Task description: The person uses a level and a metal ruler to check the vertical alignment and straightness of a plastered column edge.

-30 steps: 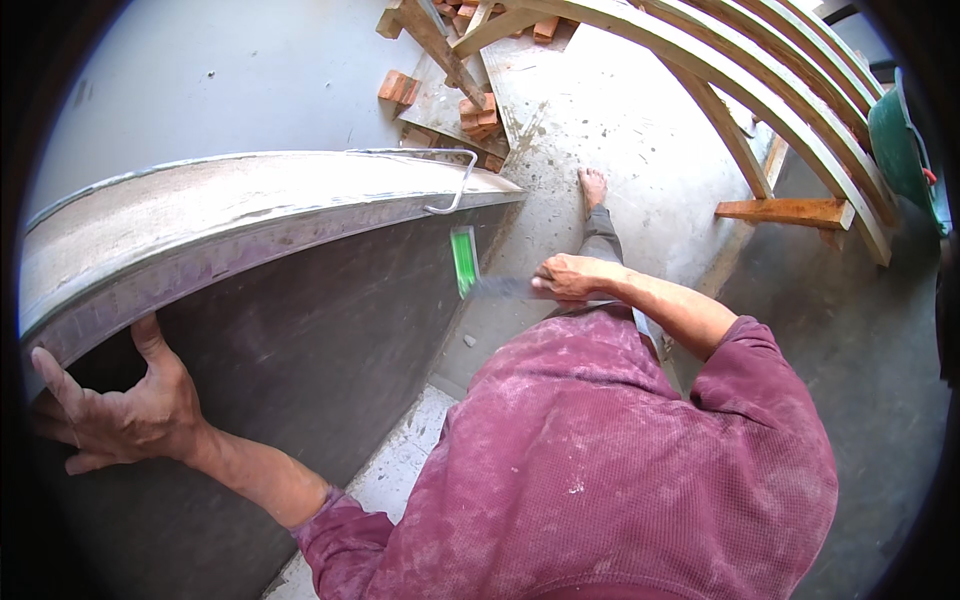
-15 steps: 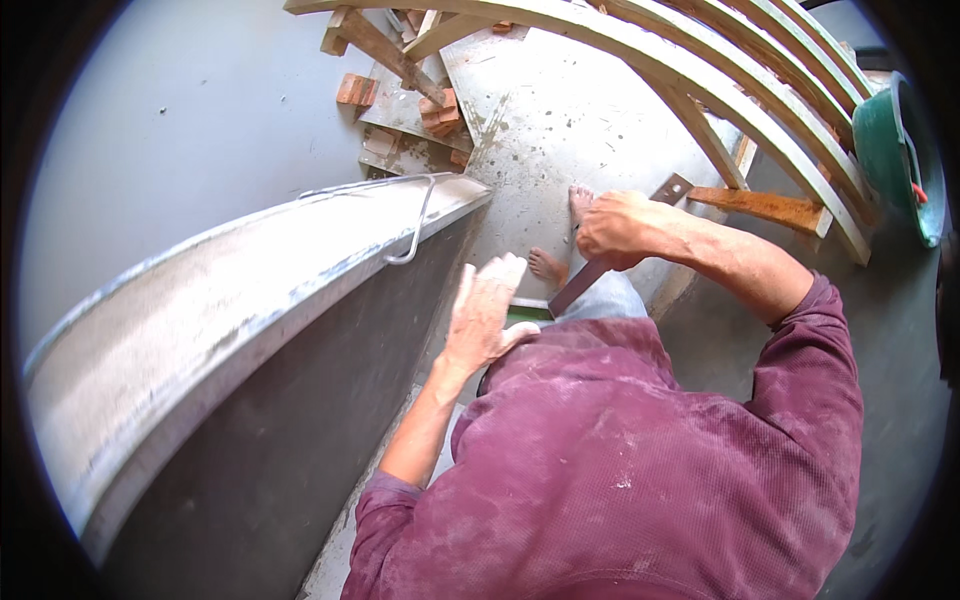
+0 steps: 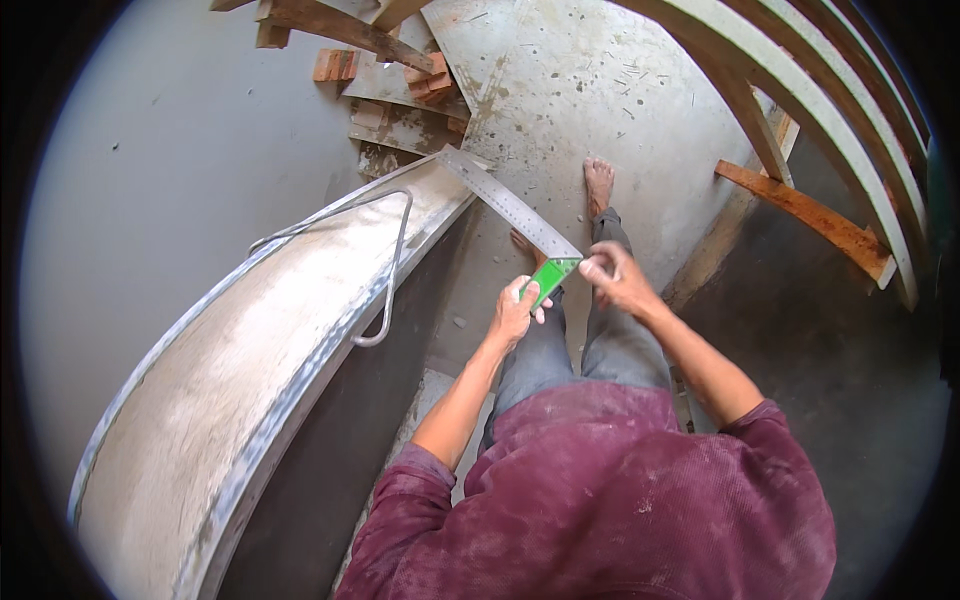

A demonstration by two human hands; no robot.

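A try square with a steel ruled blade (image 3: 505, 203) and a green handle (image 3: 545, 281) is held in front of my thighs. My left hand (image 3: 517, 308) is closed around the handle. My right hand (image 3: 620, 280), slightly blurred, has its fingers curled with the tips at the square's corner. The blade slants up and left, its far end over the narrow end of a long, curved, pale-topped form (image 3: 290, 300). Whether the blade touches that form, I cannot tell. A bent metal rod (image 3: 402, 250) lies across the form's top and hooks over its near edge.
Curved wooden frames (image 3: 800, 90) stand at the upper right, with a wooden brace (image 3: 800, 212) below. Bricks (image 3: 430, 78) and boards (image 3: 405, 128) lie at the upper left. My bare feet (image 3: 598, 178) stand on a spattered pale floor (image 3: 560, 90).
My left hand, open before, now grips the square's green handle. My right hand has moved from the blade to the corner. The blade has swung to the upper left. My view has shifted.
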